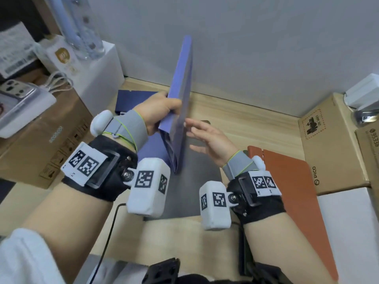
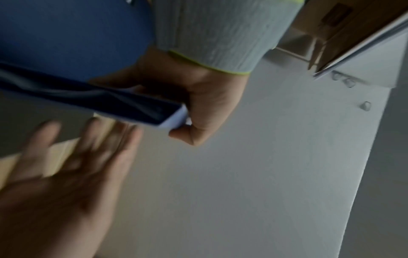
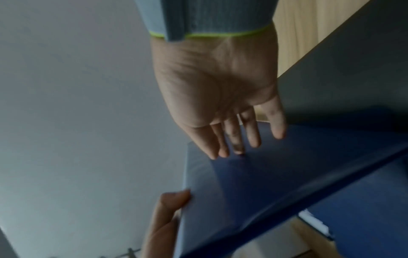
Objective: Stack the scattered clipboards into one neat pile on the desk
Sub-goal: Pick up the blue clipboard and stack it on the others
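Observation:
My left hand (image 1: 162, 113) grips the near edge of a light blue clipboard (image 1: 182, 83), which stands almost upright above the desk. In the left wrist view the thumb and curled fingers of that hand (image 2: 198, 104) clamp its edge (image 2: 172, 120). My right hand (image 1: 205, 138) is open with straight fingers, right beside the clipboard's right face; I cannot tell whether the fingertips (image 3: 238, 150) touch the clipboard (image 3: 276, 183). Flat on the desk lie a dark grey clipboard (image 1: 194, 191), a dark blue one (image 1: 133, 99) behind my left hand, and an orange one (image 1: 291, 193) at the right.
Cardboard boxes flank the wooden desk (image 1: 246, 119): one at the left (image 1: 41, 144) with devices on top, and one at the right (image 1: 332, 148). A white box (image 1: 98, 74) stands at the back left. A black cable (image 1: 106, 242) runs along the near edge.

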### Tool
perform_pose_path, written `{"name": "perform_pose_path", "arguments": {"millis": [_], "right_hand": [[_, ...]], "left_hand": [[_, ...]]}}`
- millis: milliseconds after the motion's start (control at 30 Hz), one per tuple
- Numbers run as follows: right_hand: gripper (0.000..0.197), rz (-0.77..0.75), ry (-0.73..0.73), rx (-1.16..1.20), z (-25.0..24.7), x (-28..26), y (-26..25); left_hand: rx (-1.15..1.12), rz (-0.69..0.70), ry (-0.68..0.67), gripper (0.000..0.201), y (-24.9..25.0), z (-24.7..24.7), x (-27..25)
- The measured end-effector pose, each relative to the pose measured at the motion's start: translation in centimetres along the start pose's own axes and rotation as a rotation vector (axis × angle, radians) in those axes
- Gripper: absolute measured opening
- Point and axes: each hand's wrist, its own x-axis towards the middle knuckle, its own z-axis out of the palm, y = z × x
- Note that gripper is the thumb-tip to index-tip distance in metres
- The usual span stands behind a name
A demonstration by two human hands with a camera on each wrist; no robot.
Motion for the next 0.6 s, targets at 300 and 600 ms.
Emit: {"name": "perform_pose_path", "arguments": {"millis": [300, 600], "right_hand": [[0.082, 0.486, 0.512, -0.383, -2.7, 3.2, 10.2], [0.069, 0.352, 0.552, -0.16, -3.2, 2.7, 10.7]], "left_hand": [[0.243, -0.15, 0.29, 0.044, -9.0, -8.8, 3.2], [0.622, -0.316, 0.56, 0.068, -16.5, -8.3, 3.9]]}}
